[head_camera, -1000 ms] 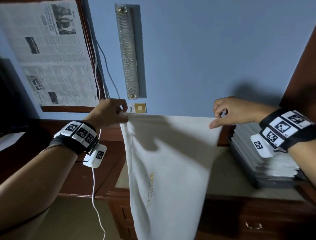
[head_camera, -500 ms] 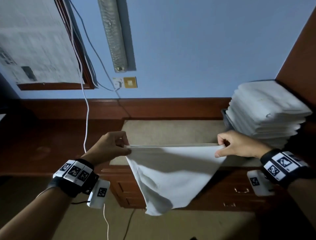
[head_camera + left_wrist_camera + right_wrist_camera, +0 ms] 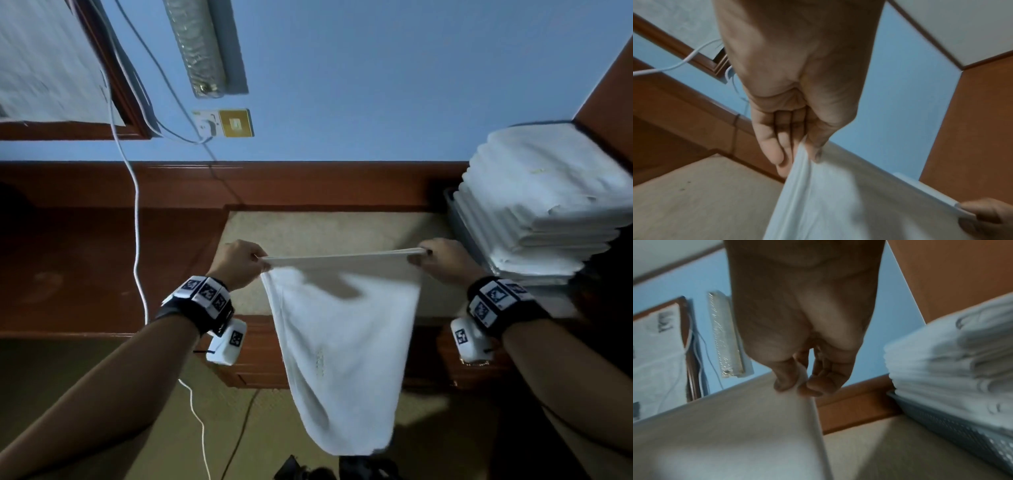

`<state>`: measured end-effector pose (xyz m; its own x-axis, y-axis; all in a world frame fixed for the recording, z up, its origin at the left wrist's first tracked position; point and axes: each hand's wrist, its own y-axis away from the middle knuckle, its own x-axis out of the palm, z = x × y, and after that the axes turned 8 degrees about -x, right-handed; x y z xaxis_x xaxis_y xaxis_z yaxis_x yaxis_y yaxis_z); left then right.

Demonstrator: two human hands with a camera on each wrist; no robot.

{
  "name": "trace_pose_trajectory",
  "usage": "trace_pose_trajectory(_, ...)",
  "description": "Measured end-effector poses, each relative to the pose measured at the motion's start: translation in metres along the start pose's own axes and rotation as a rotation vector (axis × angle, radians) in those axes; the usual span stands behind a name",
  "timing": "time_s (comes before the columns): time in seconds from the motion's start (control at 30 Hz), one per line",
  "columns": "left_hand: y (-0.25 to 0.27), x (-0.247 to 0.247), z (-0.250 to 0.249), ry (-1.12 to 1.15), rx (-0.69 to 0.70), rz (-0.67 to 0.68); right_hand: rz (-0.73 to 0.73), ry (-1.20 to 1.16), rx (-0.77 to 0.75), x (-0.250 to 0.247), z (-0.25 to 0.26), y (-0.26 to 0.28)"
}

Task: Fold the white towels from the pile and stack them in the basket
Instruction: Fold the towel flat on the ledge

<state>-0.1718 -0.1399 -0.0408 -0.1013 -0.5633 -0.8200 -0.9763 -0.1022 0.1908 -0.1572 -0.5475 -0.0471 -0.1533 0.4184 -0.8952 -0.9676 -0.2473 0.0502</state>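
I have a white cotton towel (image 3: pixel 342 342) stretched by its top edge between my two hands, hanging free in front of the beige tabletop (image 3: pixel 325 229), its lower end dangling well below the wooden drawer front (image 3: pixel 260 356). The top edge already looks doubled, so I judge I am midway through the fold, about to lay the cloth down for the next one.

To do this step well I would keep the edge taut and level, so the layers stay aligned, carry the towel forward over the tabletop, and let the hanging part land first and flat before I release either corner. Slack on one side would skew the fold.

My left hand (image 3: pixel 236 263) pinches the left corner: in the left wrist view the thumb presses the cloth against the side of the curled fingers (image 3: pixel 774 146). My right hand (image 3: pixel 445 260) does the same at the right corner, thumb and fingertips (image 3: pixel 816 386) closed on the layered edge. Both wrists are held level, palms down, forearms roughly parallel and well apart.

The grey perforated plastic basket (image 3: pixel 953 426) stands on the tabletop just beside my right hand, already heaped high with a stack of folded white towels (image 3: pixel 548 205).
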Motion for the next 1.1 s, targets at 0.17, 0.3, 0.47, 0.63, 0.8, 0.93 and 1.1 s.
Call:
trace_pose_trajectory(0.17, -0.102, 0.027, -0.026, 0.230, -0.160, -0.046, -0.111, -0.361, 0.250, 0.034, -0.042, -0.086)
trace_pose_trajectory(0.3, -0.204, 0.055, -0.035, 0.560, -0.324, 0.016, -0.176, -0.612, 0.370, 0.036, -0.062, -0.168)
trace_pose_trajectory(0.47, -0.321, 0.106, -0.021, 0.648, -0.433, 0.000, -0.130, -0.603, 0.436, 0.063, -0.111, -0.273)
trace_pose_trajectory(0.63, -0.412, 0.152, -0.012, 0.661, -0.519, 0.067, -0.030, -0.528, 0.508, 0.102, -0.161, -0.363)
trace_pose_trajectory(0.8, -0.479, 0.185, 0.007, 0.526, -0.579, 0.100, 0.088, -0.326, 0.500, 0.133, -0.194, -0.432)
trace_pose_trajectory(0.93, -0.509, 0.207, 0.024, 0.472, -0.602, 0.071, 0.137, -0.247, 0.465, 0.155, -0.207, -0.466)
trace_pose_trajectory(1.1, -0.515, 0.215, 0.022, 0.202, -0.505, -0.021, 0.157, -0.284, 0.441, 0.158, -0.215, -0.479)
